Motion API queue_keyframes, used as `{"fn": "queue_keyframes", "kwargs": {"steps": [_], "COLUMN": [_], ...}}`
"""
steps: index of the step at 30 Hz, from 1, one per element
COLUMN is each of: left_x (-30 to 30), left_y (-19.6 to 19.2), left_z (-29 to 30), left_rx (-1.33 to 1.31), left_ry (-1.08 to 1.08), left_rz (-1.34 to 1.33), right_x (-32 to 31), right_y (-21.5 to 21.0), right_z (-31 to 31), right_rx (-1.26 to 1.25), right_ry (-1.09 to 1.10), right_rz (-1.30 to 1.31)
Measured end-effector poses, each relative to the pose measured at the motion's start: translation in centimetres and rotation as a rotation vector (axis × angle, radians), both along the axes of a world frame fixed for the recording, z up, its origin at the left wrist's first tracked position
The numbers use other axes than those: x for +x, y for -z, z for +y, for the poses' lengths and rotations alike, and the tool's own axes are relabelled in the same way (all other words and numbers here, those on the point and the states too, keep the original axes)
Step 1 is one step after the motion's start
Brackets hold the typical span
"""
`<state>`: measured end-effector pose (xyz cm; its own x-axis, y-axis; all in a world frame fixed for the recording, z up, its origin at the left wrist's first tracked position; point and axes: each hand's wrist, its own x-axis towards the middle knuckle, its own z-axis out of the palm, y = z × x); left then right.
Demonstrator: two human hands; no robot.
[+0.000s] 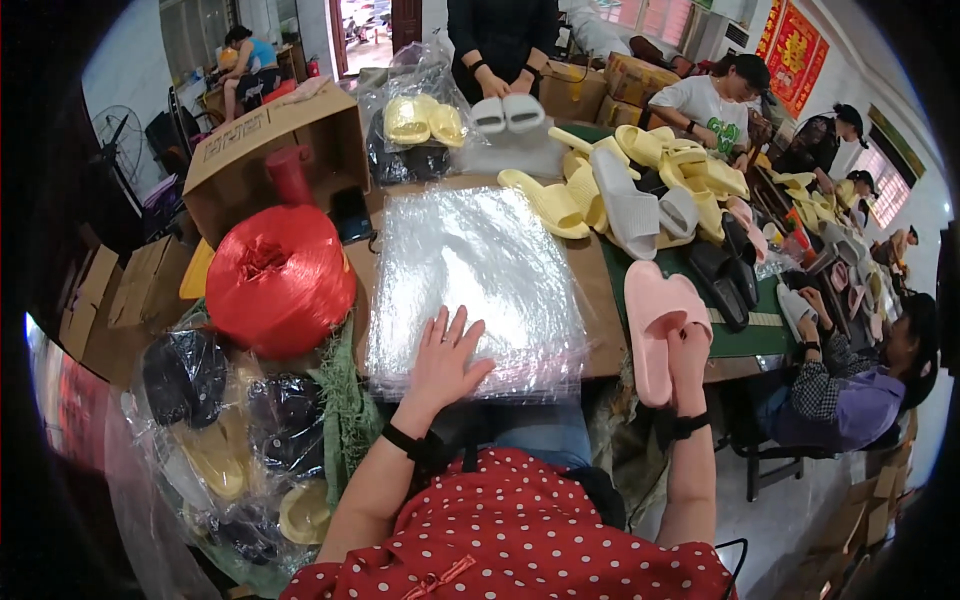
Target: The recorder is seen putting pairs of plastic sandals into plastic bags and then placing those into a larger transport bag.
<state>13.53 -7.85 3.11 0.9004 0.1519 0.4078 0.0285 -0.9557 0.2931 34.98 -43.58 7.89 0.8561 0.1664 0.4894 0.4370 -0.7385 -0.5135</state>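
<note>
My left hand lies flat with its fingers spread on a stack of clear plastic bags at the near side of the table. To the right, my right hand is closed on a pair of pink slippers, held together with their toes pointing away from me. The fingers of that hand go in at the slipper's strap and are partly hidden. Beyond the slippers, a grey slipper and several yellow slippers lie in a pile. A black pair rests just right of the pink ones.
A big red roll of twine stands left of the bags, before an open cardboard box. Bagged slippers fill a sack at my lower left. Across the table a person in black holds white slippers. Other people work along the right.
</note>
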Motion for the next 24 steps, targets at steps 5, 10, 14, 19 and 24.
{"fn": "queue_keyframes", "kwargs": {"steps": [5, 10, 14, 19, 24], "left_x": [0.0, 0.4, 0.7, 0.5, 0.1], "left_y": [-0.4, -1.6, -3.0, -0.4, -0.2], "left_z": [-0.1, -0.5, -1.9, 0.8, 0.2], "left_rx": [-0.016, -0.181, -0.666, 0.090, 0.000], "left_ry": [-0.002, 0.070, 0.052, 0.130, 0.023], "left_rz": [0.008, -0.069, -0.126, -0.008, 0.029], "right_x": [-4.9, -8.3, -7.5, -5.3, -2.8], "right_y": [-5.7, -5.6, -0.3, 2.6, 2.1], "right_z": [7.7, 19.3, 24.5, 25.1, 23.1], "right_rx": [0.273, 0.142, 0.013, -0.063, -0.064], "right_ry": [-0.189, -0.628, -0.738, -0.666, -0.546], "right_rz": [0.111, 0.088, -0.005, 0.101, 0.035]}}
